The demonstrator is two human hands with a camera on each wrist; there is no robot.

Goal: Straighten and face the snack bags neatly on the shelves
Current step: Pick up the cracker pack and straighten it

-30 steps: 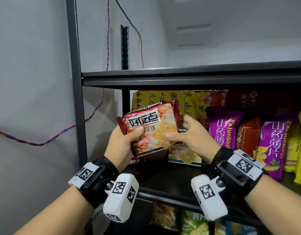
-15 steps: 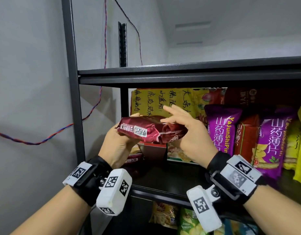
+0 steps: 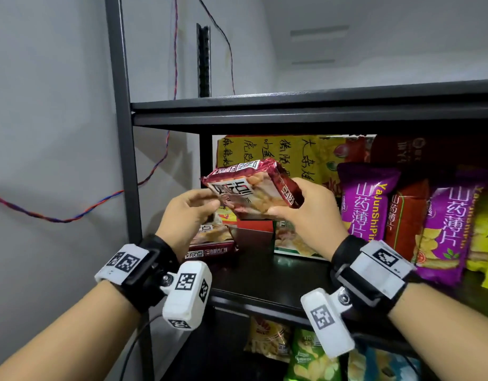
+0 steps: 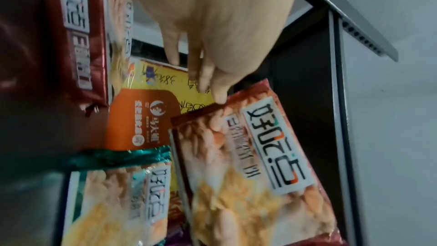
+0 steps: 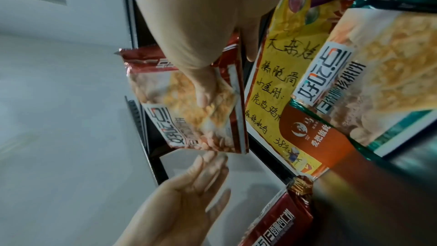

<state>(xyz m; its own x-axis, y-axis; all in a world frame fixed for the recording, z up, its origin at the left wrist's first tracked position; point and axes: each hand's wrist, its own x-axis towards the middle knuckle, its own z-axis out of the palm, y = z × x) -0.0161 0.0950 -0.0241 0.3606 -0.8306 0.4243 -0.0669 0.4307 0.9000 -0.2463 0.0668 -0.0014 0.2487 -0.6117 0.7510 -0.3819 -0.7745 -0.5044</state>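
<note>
Presently, a red snack bag (image 3: 254,192) is held tilted before the shelf (image 3: 267,276), pinched by the right hand (image 3: 313,213) at its right end, thumb in front; straight fingers (image 5: 208,162) of the left hand (image 3: 188,213) touch its left edge. 2 purple bags (image 3: 366,204) are stood upright on the shelf.
</note>
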